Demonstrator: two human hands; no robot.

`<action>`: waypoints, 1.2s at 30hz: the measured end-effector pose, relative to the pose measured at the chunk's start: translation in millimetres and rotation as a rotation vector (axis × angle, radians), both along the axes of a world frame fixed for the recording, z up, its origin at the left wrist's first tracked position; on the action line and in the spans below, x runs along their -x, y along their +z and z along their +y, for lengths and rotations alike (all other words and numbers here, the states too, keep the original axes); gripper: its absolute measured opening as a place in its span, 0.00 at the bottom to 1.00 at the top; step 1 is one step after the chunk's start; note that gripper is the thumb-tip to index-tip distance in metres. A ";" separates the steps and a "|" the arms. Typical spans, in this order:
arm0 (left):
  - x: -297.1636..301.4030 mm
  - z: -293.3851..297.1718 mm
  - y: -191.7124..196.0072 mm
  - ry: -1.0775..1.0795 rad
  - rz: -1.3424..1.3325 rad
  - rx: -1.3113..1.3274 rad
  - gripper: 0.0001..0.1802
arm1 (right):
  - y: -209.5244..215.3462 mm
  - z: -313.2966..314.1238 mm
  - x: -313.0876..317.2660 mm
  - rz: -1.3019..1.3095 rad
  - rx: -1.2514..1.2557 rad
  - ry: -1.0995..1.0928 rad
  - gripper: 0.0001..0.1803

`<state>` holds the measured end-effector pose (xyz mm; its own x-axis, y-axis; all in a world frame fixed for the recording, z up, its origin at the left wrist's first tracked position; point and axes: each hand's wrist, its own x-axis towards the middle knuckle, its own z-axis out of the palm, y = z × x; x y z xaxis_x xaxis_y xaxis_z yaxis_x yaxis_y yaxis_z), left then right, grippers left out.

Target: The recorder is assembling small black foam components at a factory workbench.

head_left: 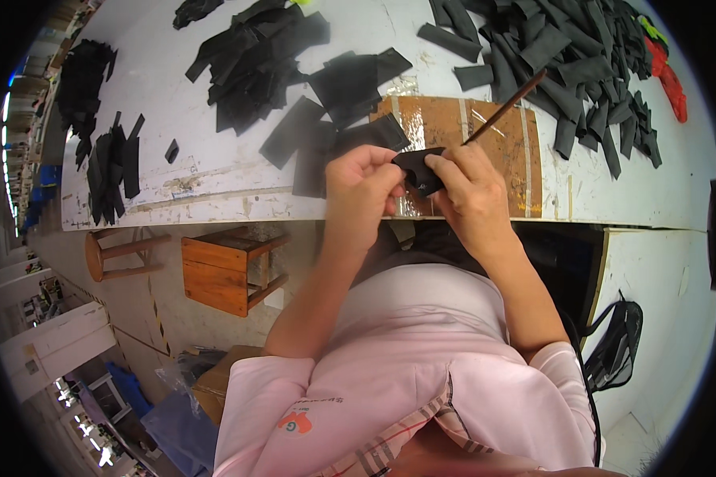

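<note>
Both my hands meet over the front edge of the white table, around a small black fabric piece (422, 168). My left hand (356, 191) pinches its left side between thumb and fingers. On the other side, my right hand (476, 191) grips the piece with its fingertips. A thin dark brown stick (511, 103) also sticks out of the right hand, slanting up and to the right; its other end is hidden. Under and beyond the hands lies a brown board (505, 163) with strips of clear tape. Flat black fabric pieces (314, 143) lie beside the left hand.
Heaps of black fabric pieces (250, 71) cover the table's far left, with a larger heap (565, 56) of black strips at far right. A red cloth (668, 79) lies beyond it. Below the table's left edge stand a wooden stool (215, 274) and a round-topped stool (95, 254).
</note>
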<state>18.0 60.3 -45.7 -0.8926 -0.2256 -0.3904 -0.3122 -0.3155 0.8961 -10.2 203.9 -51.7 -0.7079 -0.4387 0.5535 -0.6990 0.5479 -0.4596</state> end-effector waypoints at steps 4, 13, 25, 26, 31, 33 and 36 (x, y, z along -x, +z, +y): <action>-5.8 14.1 0.9 -0.070 0.230 0.265 0.03 | 14.9 5.5 -8.7 -0.569 0.317 0.087 0.19; -9.1 33.9 -12.4 0.157 0.468 0.674 0.05 | -6.7 -6.6 -7.5 -0.068 0.034 -0.042 0.09; -7.8 23.4 -9.1 0.041 0.347 0.543 0.11 | -7.2 8.7 -12.5 -1.576 1.161 0.248 0.06; -8.0 26.1 -11.3 0.030 0.358 0.534 0.11 | -8.4 6.3 -13.0 -1.645 1.292 0.333 0.07; -6.2 25.8 -7.6 0.061 0.346 0.392 0.13 | -13.3 12.5 -8.2 -1.405 1.012 0.311 0.10; -7.7 18.6 3.6 -0.121 0.173 -0.084 0.17 | -16.9 19.7 -7.2 -1.415 1.074 0.328 0.09; -12.7 14.1 16.8 -0.452 0.228 -0.676 0.19 | -10.9 19.9 -12.1 -1.342 1.176 0.436 0.08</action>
